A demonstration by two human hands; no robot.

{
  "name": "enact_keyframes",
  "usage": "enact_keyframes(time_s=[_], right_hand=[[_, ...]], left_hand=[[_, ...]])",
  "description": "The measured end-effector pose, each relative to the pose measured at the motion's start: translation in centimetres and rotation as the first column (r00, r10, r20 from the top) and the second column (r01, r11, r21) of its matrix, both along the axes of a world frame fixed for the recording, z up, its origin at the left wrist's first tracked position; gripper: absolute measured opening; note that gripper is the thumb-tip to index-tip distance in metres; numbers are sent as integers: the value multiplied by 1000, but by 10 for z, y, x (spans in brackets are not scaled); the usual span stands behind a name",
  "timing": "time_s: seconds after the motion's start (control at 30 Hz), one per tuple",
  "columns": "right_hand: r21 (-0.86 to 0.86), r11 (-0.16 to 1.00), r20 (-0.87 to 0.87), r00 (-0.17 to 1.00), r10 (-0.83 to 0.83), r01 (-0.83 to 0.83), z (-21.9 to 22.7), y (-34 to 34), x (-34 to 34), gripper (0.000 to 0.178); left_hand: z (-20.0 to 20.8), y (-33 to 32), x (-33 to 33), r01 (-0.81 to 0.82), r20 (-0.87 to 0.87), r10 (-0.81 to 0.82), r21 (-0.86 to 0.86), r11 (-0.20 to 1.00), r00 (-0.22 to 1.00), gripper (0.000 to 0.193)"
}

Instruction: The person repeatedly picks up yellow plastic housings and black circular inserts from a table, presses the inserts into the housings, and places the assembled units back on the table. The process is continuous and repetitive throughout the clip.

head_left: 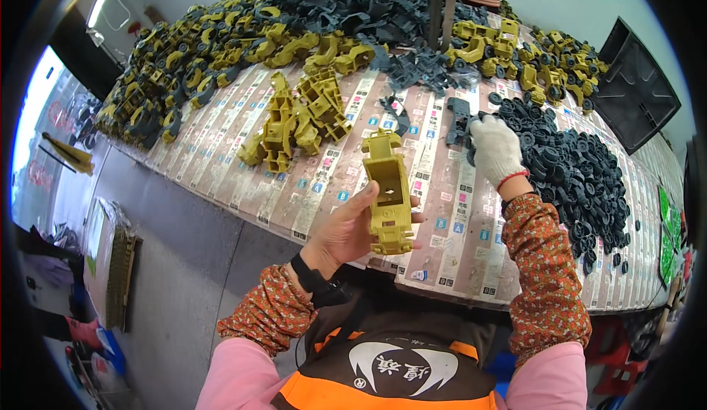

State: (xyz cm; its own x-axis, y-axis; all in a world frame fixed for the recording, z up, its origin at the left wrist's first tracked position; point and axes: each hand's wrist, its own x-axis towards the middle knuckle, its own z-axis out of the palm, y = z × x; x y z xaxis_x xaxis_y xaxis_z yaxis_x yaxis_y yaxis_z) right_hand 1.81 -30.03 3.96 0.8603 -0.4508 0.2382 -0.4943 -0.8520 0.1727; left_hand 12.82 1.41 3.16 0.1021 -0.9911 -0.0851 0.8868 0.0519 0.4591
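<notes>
My bare left hand (346,226) grips a mustard-yellow plastic toy car body (389,222), held upright above the near edge of the table with its hollow side toward me. A white knitted glove covers my right hand (496,149), which reaches over the table at the left edge of a pile of black toy wheels (582,182). Its fingers are curled down, and something dark shows under the fingertips. Touching or just beside them lies a dark grey plastic toy part (457,121); which of the two I cannot tell.
Several yellow car bodies (298,119) lie left of centre on the paper-covered table (221,167). Yellow cars with dark wheels heap up at far left (191,49) and far right (545,60). A dark grey parts pile (361,5) stands behind, near an upright post (442,12).
</notes>
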Motion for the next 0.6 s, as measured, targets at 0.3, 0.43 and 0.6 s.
enact_keyframes(time_s=[0.3,0.43,0.6], right_hand=[[879,477,103,978,-179,-6,39,57,-70,20],[618,773,223,975,-1,-141,2,82,-108,20],[477,858,164,978,126,-190,21,126,-104,24]], left_hand=[[-27,3,-9,-149,284,110,118,982,952,57],[-33,1,-13,-130,289,83,146,981,954,55],[-33,15,-22,-184,310,109,221,958,944,53]])
